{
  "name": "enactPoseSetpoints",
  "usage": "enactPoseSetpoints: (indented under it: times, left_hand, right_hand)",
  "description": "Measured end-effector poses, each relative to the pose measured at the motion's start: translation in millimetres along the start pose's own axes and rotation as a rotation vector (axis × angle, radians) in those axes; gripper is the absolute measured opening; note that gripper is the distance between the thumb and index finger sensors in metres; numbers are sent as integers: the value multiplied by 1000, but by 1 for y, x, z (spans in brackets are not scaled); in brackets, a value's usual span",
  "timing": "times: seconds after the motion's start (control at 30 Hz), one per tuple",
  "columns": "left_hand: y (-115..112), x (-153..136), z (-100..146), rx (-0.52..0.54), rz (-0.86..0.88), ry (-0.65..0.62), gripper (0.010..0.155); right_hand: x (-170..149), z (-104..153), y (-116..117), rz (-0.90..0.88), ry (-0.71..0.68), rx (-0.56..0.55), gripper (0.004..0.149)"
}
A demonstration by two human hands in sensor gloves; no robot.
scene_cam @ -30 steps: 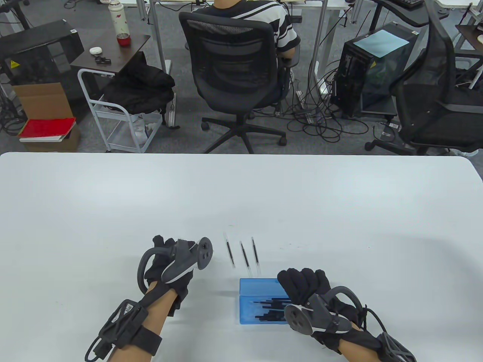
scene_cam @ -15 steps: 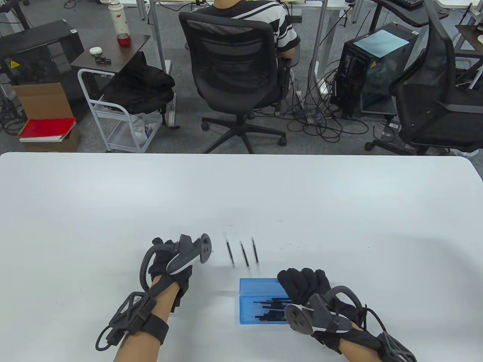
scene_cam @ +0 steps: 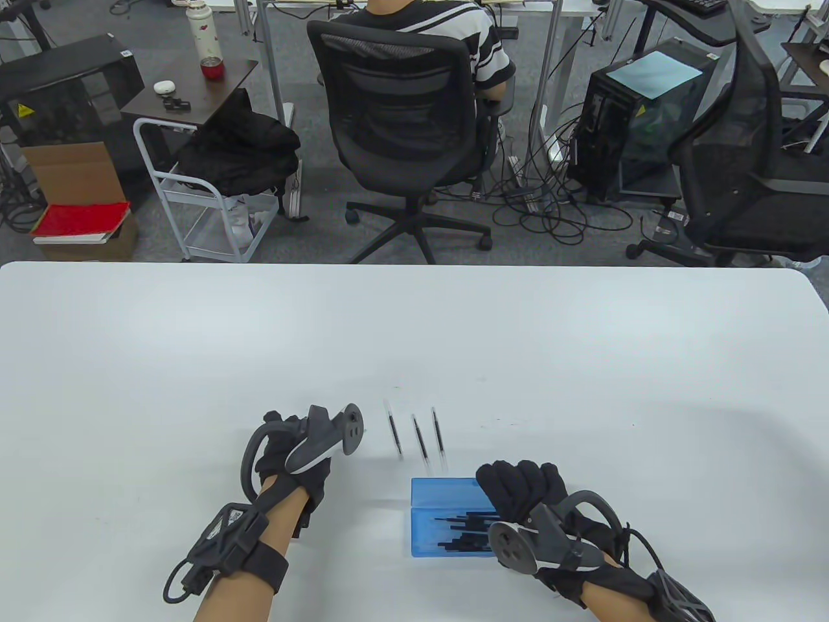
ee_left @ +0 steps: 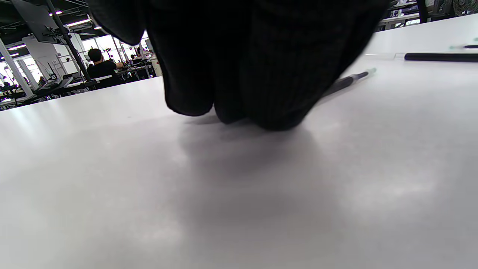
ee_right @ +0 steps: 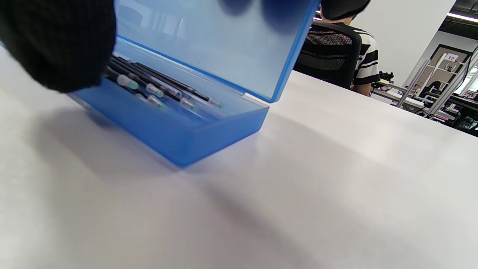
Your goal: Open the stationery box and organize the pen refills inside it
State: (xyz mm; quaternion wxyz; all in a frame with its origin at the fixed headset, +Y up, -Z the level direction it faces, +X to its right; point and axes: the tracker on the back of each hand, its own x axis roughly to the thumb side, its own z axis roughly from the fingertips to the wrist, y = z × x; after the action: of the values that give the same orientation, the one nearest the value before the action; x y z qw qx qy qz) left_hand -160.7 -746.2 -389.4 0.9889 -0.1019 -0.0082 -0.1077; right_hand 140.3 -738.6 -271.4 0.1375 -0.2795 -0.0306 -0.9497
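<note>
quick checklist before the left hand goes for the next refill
1. Box lid open: ok, the blue stationery box has its lid raised.
2. Lid held: ok, the right hand is on the lid.
3. Refills left on the table: ok, three pen refills lie beyond the box.
4. Left hand free: ok, the left hand rests on the table, fingers curled loosely, holding nothing.
5. Room in the box: cannot tell, the right hand covers part of it.

One blue stationery box (scene_cam: 443, 495), three pen refills (scene_cam: 420, 439) loose on one table (scene_cam: 414, 337), two gloved hands (scene_cam: 285, 453).
</note>
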Motion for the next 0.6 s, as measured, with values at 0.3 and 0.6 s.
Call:
enactPoseSetpoints:
  times: [0.3, 0.6]
  left_hand:
    - [-5, -1, 2, 36, 26, -37, 48]
    - [-2, -5, 9, 81, 47, -51, 52]
  right_hand:
    - [0, 0, 0, 5, 0, 0, 122]
    - [1, 0, 0, 8, 1, -2, 122]
